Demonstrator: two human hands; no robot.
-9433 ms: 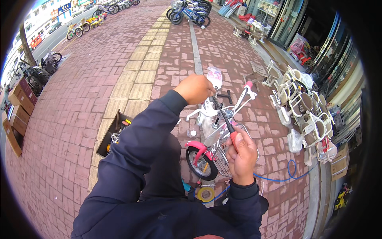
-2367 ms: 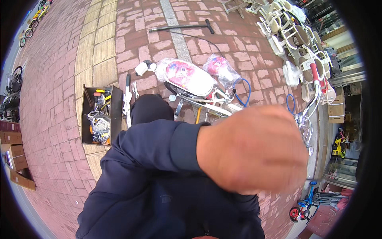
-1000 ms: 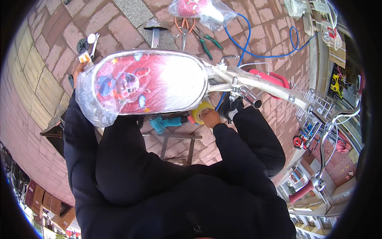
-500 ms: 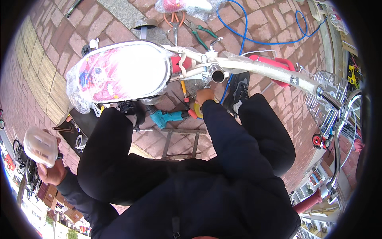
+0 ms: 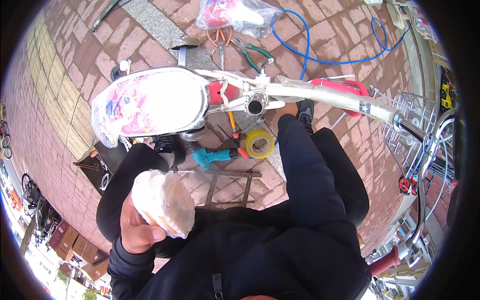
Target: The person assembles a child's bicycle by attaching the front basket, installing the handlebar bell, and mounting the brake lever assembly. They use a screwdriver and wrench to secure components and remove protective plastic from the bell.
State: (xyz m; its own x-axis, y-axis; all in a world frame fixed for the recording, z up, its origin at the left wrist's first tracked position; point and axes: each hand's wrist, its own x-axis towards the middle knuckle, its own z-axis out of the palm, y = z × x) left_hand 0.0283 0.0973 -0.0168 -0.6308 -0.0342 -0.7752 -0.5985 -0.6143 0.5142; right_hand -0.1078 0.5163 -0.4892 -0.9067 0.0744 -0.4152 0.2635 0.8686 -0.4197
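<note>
My left hand (image 5: 135, 227) is closed on a whitish plastic tub (image 5: 164, 204), held up in front of my left thigh. The thumb presses its near side. My right hand (image 5: 288, 109) reaches under the white bicycle frame (image 5: 320, 95), beside my right shoe; its fingers are hidden behind the frame. An open tube end (image 5: 256, 104) of the frame faces me, left of that hand. The child's bicycle lies across in front of me, with a plastic-wrapped white and pink chain guard (image 5: 155, 100) at its left part. A roll of yellow tape (image 5: 260, 143) lies below the frame.
A teal power drill (image 5: 212, 157) and a yellow-handled tool (image 5: 232, 121) lie between my feet. Orange-handled pliers (image 5: 220, 42) and green-handled pliers (image 5: 251, 57) lie beyond the frame. A blue hose (image 5: 345, 62) curls at the far right. A wire basket (image 5: 410, 115) stands at right.
My left hand has brought the tub from the far left in toward my body. My right hand has moved right from beside the tape to under the frame. The bicycle has shifted slightly.
</note>
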